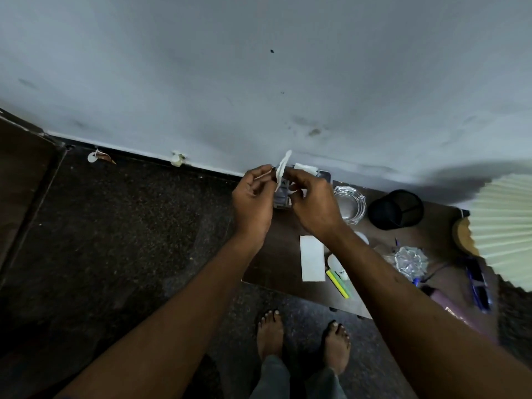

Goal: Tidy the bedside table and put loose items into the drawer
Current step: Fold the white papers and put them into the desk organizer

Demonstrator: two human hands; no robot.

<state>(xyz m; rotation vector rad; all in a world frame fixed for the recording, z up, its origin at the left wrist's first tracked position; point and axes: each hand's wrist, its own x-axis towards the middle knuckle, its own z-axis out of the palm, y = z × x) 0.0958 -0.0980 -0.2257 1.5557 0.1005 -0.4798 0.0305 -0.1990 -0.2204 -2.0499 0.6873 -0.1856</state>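
White strip [283,166], thin and limp, of paper or tissue (we cannot tell which), held up between both hands above the left end of the bedside table [276,254], close to the wall. The left hand [253,197] has its fingers curled and pinches the strip's upper part between thumb and forefinger. The right hand [312,203] is likewise curled and appears to pinch the lower end. Directly beneath the hands stands a small grey box [279,198], with a white tissue [305,167] just behind it.

We judge the step in hand to be the gathering of one loose scrap, with the tidying still early. Still on the tabletop are a glass ashtray [350,204], a black mesh pen cup [395,209], a white card [312,258], a small white bottle [336,264], a yellow-green highlighter [337,283] and a crumpled clear wrapper [410,260]. No drawer is visible. The next move therefore calls for folding or balling the strip into one hand, so that the other is free to find and open the drawer.

No brand or writing can be read. The bottle carries a dark mark, and the box a barred patch, both too small to make out.
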